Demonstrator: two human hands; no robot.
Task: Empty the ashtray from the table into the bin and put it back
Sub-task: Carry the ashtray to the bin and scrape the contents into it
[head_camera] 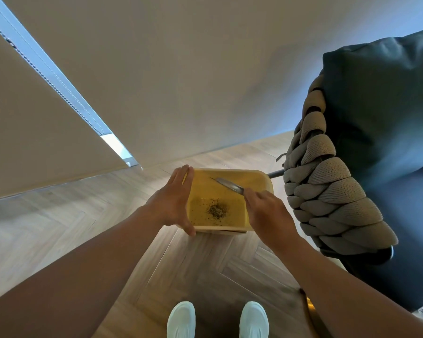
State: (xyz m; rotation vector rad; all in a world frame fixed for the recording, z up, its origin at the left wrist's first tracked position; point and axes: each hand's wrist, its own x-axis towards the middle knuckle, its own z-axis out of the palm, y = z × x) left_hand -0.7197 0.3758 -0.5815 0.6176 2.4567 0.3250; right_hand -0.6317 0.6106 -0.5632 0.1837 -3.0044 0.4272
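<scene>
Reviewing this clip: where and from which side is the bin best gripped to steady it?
Probably the bin's left rim, from the left, as the left hand does: that wall is flat and free, while the right hand tips the ashtray over the right side.

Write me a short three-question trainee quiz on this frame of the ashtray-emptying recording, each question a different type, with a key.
1. True or false: the right hand holds the metal ashtray tilted over the open bin.
2. Multiple choice: where is the left hand? A) on the chair; B) gripping the bin's left rim; C) hanging free at the person's side.
3. Short answer: what lies on the bin's floor?

Key
1. True.
2. B.
3. A small pile of dark ash with scattered specks around it.
</scene>
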